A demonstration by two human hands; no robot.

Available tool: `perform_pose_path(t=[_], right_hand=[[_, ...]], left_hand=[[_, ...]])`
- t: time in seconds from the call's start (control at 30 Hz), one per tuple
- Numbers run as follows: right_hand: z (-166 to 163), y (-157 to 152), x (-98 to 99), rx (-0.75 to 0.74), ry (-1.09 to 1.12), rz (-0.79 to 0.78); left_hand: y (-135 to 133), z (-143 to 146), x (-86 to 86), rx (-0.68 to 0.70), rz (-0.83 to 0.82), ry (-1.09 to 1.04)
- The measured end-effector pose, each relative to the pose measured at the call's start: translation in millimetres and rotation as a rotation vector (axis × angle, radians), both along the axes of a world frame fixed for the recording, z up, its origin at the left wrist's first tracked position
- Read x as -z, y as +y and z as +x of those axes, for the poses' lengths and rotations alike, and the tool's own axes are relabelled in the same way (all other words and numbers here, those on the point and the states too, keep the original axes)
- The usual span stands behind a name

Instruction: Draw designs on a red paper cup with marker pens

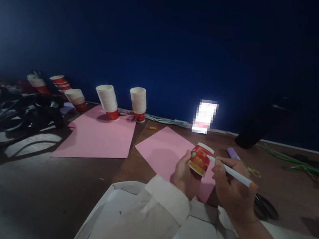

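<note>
My left hand [184, 174] is wrapped around a small red and white paper cup [200, 159], held upside down over a pink paper sheet [167, 151]. My right hand [232, 189] pinches a white marker pen [235, 174] with an orange end. Its tip touches the cup's side near the rim. Both hands hover above the brown table [131, 166], close to my white sleeves.
A second pink sheet [100, 134] lies to the left. Stacks of upside-down paper cups [108, 100] [138, 102] [75, 97] stand along the blue wall. Black scissors [266, 206] and a purple marker [233, 153] lie at right, green cords [293, 159] beyond. Dark tangled things [10, 114] fill the left.
</note>
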State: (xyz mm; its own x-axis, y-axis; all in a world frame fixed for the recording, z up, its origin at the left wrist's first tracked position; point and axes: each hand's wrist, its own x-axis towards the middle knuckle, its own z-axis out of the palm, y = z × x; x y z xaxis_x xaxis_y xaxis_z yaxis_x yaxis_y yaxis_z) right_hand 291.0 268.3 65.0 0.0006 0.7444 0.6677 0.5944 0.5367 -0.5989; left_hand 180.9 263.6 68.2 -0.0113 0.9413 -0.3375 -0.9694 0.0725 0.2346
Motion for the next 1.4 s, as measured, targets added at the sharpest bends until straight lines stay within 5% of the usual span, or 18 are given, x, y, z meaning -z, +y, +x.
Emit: perform_pose_path(t=[1.4], right_hand=[[0.6,-1.3,-4.5,0.015,0.008,-0.064]], left_hand=[[4.6,-1.3,14.2,-0.001,-0.009,0.008]])
